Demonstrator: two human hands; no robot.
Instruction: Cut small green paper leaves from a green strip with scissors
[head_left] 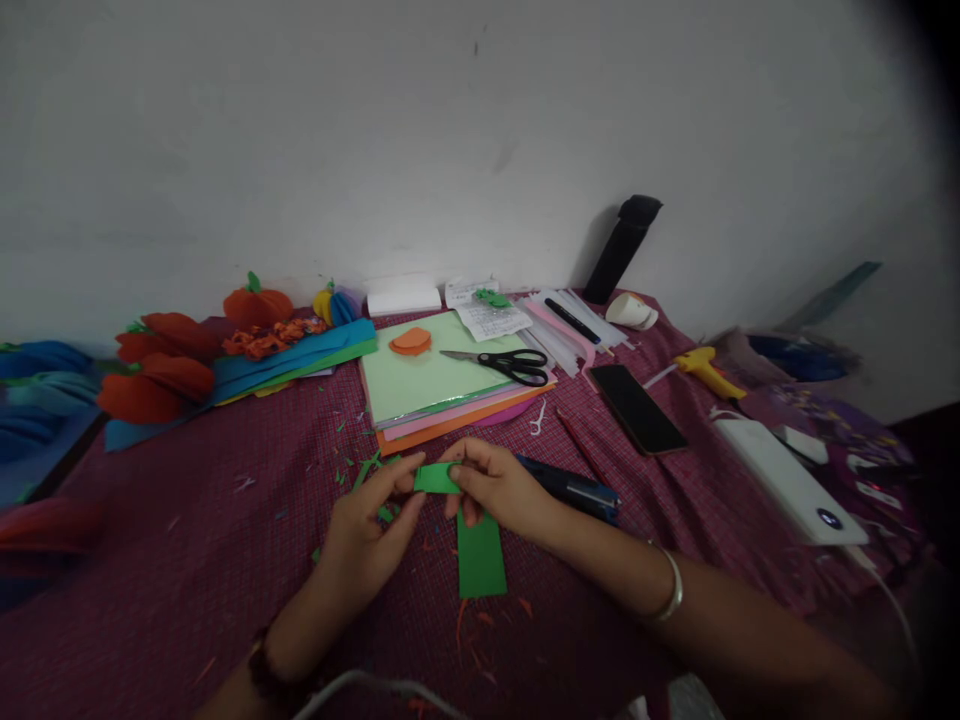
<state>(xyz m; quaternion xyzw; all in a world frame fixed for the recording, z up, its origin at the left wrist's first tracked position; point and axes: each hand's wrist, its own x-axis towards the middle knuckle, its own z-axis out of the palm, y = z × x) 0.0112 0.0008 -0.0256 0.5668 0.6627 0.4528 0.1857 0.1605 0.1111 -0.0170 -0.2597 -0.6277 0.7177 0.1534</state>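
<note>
Nearest, a green paper strip (480, 560) is lying flat on the table (187, 560), its far end running under the right hand (499, 490); I am seeing that hand and the left hand (366, 535) both pinching a green paper piece (436, 479) between fingertips, just above the cloth; a dark blue tool (574, 490) is lying just right of them; farther off, scissors (510, 365) are resting on a paper stack (427, 395), a phone (637, 408) lying to their right.
</note>
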